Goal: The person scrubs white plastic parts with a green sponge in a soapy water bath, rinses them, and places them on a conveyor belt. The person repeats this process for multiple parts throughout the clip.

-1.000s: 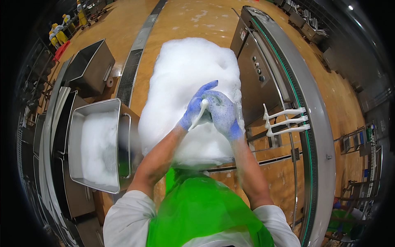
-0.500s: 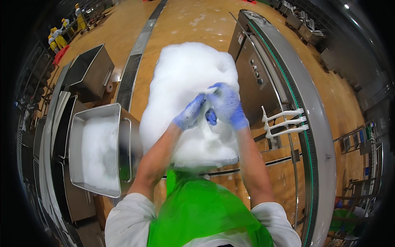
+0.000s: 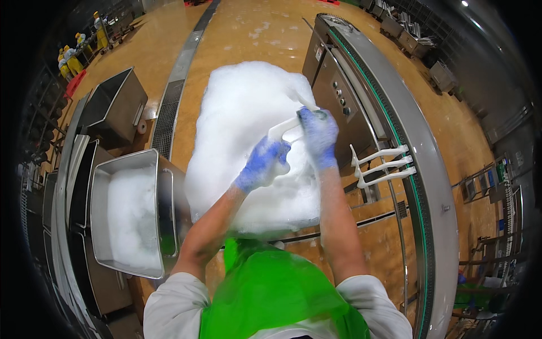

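Note:
My left hand [image 3: 262,164], in a wet blue glove, is closed around the lower end of a white bent plastic piece [image 3: 282,129]. My right hand [image 3: 319,138], gloved alike and slightly blurred, grips the upper part of the same piece. Something small and dark green shows at its fingers, too unclear to name. Both hands are over a tub heaped with white foam [image 3: 243,107]; the foam hides what lies below. To the right, several white plastic pieces with slim arms [image 3: 384,167] hang at the conveyor's edge.
A metal bin [image 3: 160,212] with foam inside stands at the left, near another deep metal bin [image 3: 113,107]. A long steel conveyor [image 3: 426,186] with a control panel runs along the right. A floor drain [image 3: 167,121] crosses the tan floor. People in yellow work far left.
The white piece has come up out of the foam between my hands. My right hand has moved slightly up and right, my left hand slightly lower. The view has shifted a little.

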`<state>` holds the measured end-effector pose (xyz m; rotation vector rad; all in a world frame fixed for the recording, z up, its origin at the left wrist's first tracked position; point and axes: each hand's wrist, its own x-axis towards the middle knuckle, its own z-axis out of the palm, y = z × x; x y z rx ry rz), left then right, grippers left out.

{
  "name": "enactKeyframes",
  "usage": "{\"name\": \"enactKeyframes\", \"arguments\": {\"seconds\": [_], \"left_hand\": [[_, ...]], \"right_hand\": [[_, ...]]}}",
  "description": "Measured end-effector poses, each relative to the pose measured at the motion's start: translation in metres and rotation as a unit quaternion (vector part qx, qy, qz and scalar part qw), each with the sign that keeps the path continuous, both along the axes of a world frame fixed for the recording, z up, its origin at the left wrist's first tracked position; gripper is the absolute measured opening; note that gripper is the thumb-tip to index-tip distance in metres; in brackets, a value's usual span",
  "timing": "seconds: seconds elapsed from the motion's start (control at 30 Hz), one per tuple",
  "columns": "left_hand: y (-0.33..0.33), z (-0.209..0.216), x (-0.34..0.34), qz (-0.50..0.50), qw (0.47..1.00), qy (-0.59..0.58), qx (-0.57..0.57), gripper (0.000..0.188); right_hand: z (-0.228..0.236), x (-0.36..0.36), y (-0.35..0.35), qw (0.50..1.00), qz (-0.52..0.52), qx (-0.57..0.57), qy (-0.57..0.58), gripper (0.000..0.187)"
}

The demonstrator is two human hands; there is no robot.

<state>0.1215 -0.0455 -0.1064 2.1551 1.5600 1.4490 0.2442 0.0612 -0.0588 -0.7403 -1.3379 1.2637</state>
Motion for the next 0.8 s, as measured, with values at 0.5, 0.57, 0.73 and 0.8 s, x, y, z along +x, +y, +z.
{"name": "enactKeyframes", "arguments": {"seconds": [0.5,0.57,0.73,0.8], "left_hand": [[0.006,-0.011,0.009,0.142,0.965,0.087,-0.204,0.021],[0.005,-0.015,0.005,0.105,0.986,0.072,-0.105,0.017],[0.002,0.011,-0.002,-0.152,0.909,-0.283,-0.263,0.032],[0.006,-0.002,-0.008,-0.244,0.82,-0.423,-0.299,0.041]], "right_hand": [[-0.016,-0.012,-0.032,0.996,0.058,-0.009,-0.069,0.02],[-0.013,-0.001,-0.028,0.984,0.138,0.034,-0.109,0.016],[-0.009,0.013,-0.002,0.988,0.09,-0.062,0.112,0.011],[-0.012,0.011,-0.007,0.986,0.164,0.026,0.023,0.011]]}}
